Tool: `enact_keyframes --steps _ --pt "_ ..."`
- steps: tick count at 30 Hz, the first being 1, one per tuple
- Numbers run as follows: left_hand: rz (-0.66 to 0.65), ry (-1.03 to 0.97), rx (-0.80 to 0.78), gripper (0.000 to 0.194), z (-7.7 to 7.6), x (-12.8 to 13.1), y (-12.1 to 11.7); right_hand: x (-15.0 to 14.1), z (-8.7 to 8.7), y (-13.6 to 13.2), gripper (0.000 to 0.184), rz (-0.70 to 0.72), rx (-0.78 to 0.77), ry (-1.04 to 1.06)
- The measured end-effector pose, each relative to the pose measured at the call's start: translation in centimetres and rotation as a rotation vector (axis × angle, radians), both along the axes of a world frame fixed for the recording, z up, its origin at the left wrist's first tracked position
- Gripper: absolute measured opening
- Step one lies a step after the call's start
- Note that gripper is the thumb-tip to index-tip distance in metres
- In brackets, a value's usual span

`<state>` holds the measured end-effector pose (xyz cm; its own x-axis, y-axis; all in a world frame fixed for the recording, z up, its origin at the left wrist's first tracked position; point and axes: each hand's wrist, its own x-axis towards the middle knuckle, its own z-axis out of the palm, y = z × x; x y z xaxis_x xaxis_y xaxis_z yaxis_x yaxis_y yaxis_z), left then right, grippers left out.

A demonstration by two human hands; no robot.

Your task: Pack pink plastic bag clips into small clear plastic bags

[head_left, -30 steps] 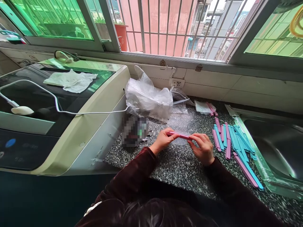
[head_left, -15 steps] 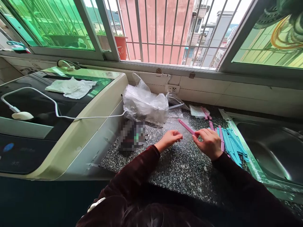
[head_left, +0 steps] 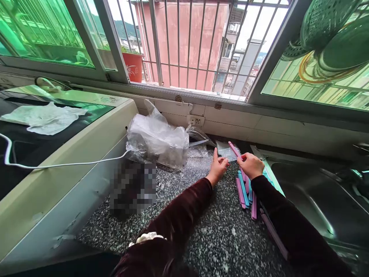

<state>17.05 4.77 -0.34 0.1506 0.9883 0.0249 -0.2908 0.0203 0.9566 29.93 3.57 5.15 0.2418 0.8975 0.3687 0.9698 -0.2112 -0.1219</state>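
In my right hand is a pink bag-sealing clip, a long narrow plastic strip pinched near its lower end and pointing up and away to the left. My left hand hovers just left of it, index finger stretched out and the other fingers loosely bent, with nothing visible held. Beyond both hands lies a small clear plastic packet, partly hidden by them. Below my right hand, several pink clips and blue clips lie in a loose pile, partly covered by my right forearm.
A crumpled clear plastic bag rests against the tiled wall beneath a socket. Left of it stands a washing machine with a white cable across it. To the right is a steel sink. Speckled countertop spreads in front.
My left hand has let go of the pink clip, which stays in my right hand. Both hands have moved away toward the clear packet and the clip pile, and the view has turned right.
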Motion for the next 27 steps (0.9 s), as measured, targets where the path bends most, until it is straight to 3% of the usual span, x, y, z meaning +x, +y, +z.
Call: enact_keyframes --steps 7,13,20,27 --pt "0.040 0.603 0.369 0.058 -2.2 1.2 4.9 -0.4 -1.7 5.3 0.029 -0.119 -0.197 0.046" --pt "0.031 1.011 0.433 0.056 -2.1 1.4 7.2 0.3 -2.9 7.9 0.034 -0.130 -0.303 -0.023" --pt "0.026 1.096 0.471 0.057 -1.9 1.4 7.9 0.0 -2.5 8.8 0.036 -0.124 -0.356 -0.063" --pt "0.006 1.042 0.493 0.045 -2.0 -0.3 6.5 -0.8 -0.2 7.9 0.036 -0.068 -0.322 -0.100"
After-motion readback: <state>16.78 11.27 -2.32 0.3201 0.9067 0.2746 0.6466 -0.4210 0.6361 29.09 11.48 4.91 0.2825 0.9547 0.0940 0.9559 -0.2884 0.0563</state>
